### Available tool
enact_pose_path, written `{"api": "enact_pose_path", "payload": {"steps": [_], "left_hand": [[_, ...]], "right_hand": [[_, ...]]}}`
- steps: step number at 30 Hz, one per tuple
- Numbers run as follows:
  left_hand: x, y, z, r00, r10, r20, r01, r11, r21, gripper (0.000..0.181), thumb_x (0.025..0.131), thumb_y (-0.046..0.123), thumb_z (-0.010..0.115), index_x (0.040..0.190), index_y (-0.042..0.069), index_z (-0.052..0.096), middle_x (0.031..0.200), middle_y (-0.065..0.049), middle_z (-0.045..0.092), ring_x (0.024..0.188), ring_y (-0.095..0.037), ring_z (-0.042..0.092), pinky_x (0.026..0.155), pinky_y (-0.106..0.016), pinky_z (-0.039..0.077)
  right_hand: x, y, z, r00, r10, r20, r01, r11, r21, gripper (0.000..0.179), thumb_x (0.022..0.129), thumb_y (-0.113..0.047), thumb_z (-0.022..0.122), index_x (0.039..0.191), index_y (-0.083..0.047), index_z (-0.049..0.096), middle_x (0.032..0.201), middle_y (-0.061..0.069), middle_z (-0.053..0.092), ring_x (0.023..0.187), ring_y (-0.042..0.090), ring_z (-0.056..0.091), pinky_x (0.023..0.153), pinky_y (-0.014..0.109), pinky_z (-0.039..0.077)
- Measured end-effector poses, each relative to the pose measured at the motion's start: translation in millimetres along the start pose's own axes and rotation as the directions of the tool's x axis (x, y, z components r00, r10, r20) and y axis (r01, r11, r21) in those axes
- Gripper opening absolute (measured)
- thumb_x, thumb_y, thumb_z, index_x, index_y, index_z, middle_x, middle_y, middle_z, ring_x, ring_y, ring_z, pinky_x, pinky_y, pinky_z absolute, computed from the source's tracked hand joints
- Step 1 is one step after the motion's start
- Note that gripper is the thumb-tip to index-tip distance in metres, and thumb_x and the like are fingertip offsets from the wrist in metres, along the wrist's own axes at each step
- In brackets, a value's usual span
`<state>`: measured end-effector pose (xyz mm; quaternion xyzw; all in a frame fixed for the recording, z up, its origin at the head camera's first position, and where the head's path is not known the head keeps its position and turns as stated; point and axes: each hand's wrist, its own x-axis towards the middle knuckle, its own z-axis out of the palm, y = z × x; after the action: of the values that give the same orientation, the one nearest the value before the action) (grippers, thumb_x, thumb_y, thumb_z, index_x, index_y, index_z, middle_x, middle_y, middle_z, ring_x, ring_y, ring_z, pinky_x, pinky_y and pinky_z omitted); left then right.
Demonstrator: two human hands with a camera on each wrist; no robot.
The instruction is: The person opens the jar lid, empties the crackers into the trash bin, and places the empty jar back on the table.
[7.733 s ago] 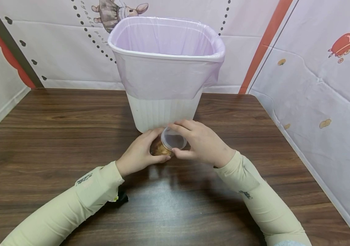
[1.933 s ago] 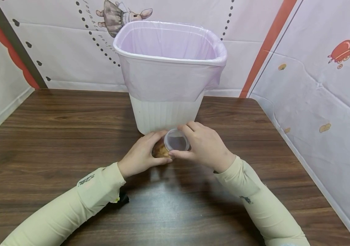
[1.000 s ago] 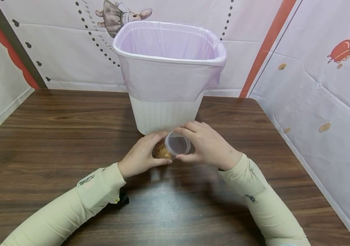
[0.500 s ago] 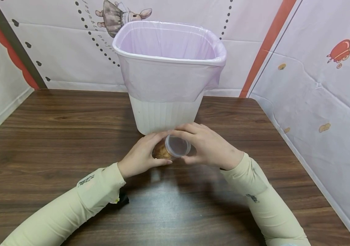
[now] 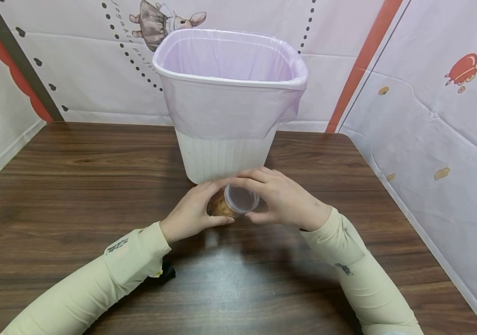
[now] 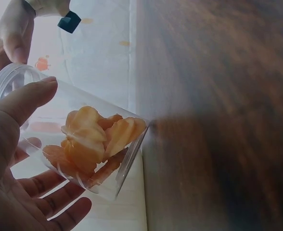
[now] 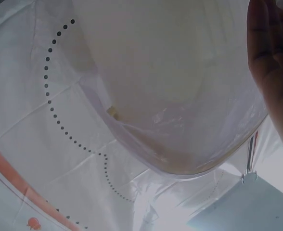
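A clear plastic jar (image 5: 219,204) with a round translucent lid (image 5: 241,199) is tilted on the table, its lid end raised and facing my right side. My left hand (image 5: 190,211) grips the jar's body, thumb on the near side and fingers around the far side. Fingers and thumb of my right hand (image 5: 282,197) hold opposite edges of the lid. Through the jar wall in the left wrist view, several orange pieces (image 6: 86,142), resembling citrus peel, lie toward the base. The right wrist view catches only part of the right hand (image 7: 276,72) at its edge.
Right behind the hands stands a tall white bin (image 5: 225,156), lined with a pale purple bag (image 5: 230,109) folded over its rim. Printed cloth walls (image 5: 431,139) border the dark wood table (image 5: 75,186). A small black object (image 5: 167,272) shows by the left sleeve.
My right hand has turned about the lid: its fingers have shifted left over the top edge and its thumb to the right along the lower edge. The left hand keeps its hold.
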<state>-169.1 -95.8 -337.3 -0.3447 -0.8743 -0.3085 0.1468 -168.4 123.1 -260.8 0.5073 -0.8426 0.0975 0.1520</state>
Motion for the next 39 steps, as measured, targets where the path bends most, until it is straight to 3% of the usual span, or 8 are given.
{"api": "enact_pose_path", "payload": {"steps": [6,15,25,30,39], "left_hand": [[-0.2,0.1,0.0,1.0,-0.006,0.001,0.006,1.0,0.015,0.078,0.07,0.041,0.074,0.134,0.016,0.038,0.124,-0.002,0.053,0.111,-0.017,0.051,0.093,-0.035,0.042],[-0.2,1.9,0.1,1.0,-0.014,-0.01,0.014,1.0,0.009,0.069,0.069,0.041,0.074,0.127,0.016,0.046,0.116,0.002,0.056,0.101,-0.012,0.053,0.085,-0.031,0.044],[-1.6,2.0,-0.4,0.999,-0.035,-0.011,0.035,0.999,0.024,0.071,0.068,0.042,0.075,0.128,0.017,0.045,0.117,0.001,0.056,0.103,-0.014,0.054,0.086,-0.034,0.044],[-1.6,2.7,-0.6,0.999,-0.042,-0.01,0.042,0.999,0.025,0.071,0.068,0.043,0.074,0.128,0.017,0.045,0.118,0.001,0.056,0.105,-0.014,0.054,0.089,-0.034,0.044],[-1.1,3.3,-1.4,0.999,-0.029,-0.02,0.03,0.999,0.024,0.07,0.067,0.043,0.075,0.126,0.017,0.046,0.113,0.002,0.057,0.098,-0.013,0.055,0.083,-0.032,0.045]], "right_hand": [[1.4,-5,2,0.997,0.076,-0.031,-0.077,0.996,-0.038,0.067,0.075,-0.05,0.065,0.129,-0.014,0.047,0.119,0.0,0.056,0.108,0.016,0.052,0.09,0.035,0.043],[1.3,-13,6,0.962,0.244,-0.125,-0.262,0.953,-0.153,0.065,0.071,-0.062,0.06,0.113,-0.014,0.057,0.095,0.0,0.06,0.084,0.018,0.056,0.073,0.032,0.047],[1.8,-18,9,0.934,0.302,-0.192,-0.343,0.908,-0.241,0.065,0.066,-0.067,0.06,0.1,-0.011,0.062,0.077,-0.003,0.059,0.068,0.016,0.055,0.059,0.028,0.045],[2.5,-21,12,0.925,0.308,-0.223,-0.361,0.895,-0.262,0.068,0.063,-0.07,0.06,0.096,-0.011,0.062,0.073,-0.002,0.06,0.063,0.016,0.056,0.055,0.029,0.045],[3.9,-25,16,0.916,0.316,-0.247,-0.38,0.881,-0.281,0.063,0.062,-0.066,0.063,0.09,-0.01,0.06,0.072,0.0,0.061,0.059,0.017,0.055,0.051,0.029,0.045]]}}
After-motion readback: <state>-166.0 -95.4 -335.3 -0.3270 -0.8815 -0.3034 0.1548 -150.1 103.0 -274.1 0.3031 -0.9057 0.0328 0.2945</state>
